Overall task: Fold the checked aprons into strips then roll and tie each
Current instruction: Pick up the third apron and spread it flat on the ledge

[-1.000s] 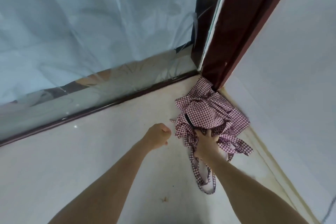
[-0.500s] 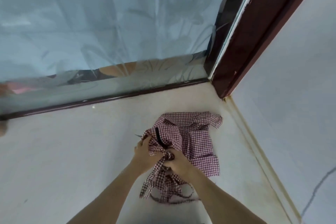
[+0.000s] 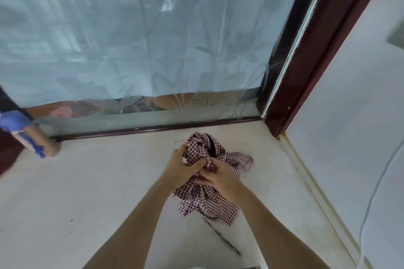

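Note:
A crumpled red-and-white checked apron with a black trim band is bunched up over the pale floor, near the corner of the room. My left hand grips the upper left part of the bundle. My right hand grips the cloth just to its right, the two hands touching. Loose folds hang below my hands, and a thin checked tie trails down toward me across the floor. The middle of the bundle is hidden under my fingers.
A glass pane covered with pale blue sheeting rises behind the apron on a dark sill. A dark red door frame and a white wall close the right side. Another person's foot in a blue sandal stands at the far left.
The apron came out of the corner toward me. My left hand, which held nothing a second ago, joined the right on the cloth, and both lifted the bundle higher.

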Tool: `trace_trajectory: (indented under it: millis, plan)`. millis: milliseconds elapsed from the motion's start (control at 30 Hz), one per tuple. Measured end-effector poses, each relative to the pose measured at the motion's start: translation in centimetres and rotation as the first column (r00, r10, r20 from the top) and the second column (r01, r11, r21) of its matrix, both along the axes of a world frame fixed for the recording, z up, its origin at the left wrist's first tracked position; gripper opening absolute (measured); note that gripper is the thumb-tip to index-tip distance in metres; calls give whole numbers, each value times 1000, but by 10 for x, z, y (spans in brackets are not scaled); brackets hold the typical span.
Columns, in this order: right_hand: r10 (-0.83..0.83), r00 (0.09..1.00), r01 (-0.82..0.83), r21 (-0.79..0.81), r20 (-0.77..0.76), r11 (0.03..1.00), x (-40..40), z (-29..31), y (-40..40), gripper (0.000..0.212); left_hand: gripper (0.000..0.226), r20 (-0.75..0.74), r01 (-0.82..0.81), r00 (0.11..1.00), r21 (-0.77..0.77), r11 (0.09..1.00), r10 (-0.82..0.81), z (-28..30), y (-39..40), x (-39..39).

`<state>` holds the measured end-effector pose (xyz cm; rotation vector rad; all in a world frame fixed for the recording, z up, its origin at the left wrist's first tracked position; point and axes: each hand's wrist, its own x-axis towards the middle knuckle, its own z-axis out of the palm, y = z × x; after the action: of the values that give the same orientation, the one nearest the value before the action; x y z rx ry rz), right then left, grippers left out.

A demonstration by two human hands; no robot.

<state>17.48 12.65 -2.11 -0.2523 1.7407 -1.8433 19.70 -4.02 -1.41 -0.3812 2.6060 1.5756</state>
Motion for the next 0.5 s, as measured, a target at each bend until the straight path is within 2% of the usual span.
trace_trajectory:
  millis: [100,167,267,433,500]
  plan:
    - [-79,989,91,91,-125,992,-3,28,-7,13,32,-197,-75,978,-38,996,66,25,2,1]
    - [-108,972,134,117,-210,984,-5,45,-7,4,19,-273,-50,961,-70,996,29,45,4,1]
    - [-70,931,161,231,-359,960,-11,71,-3,5,22,-319,13,945,-170,985,-67,68,-7,-3]
    - [-79,866,283,353,-494,892,-40,127,25,16,34,-282,-62,959,-320,945,-33,103,-53,-8]
    - [-44,857,262,360,-514,896,-49,151,35,11,24,-312,-76,949,-356,931,-42,118,-70,-8]
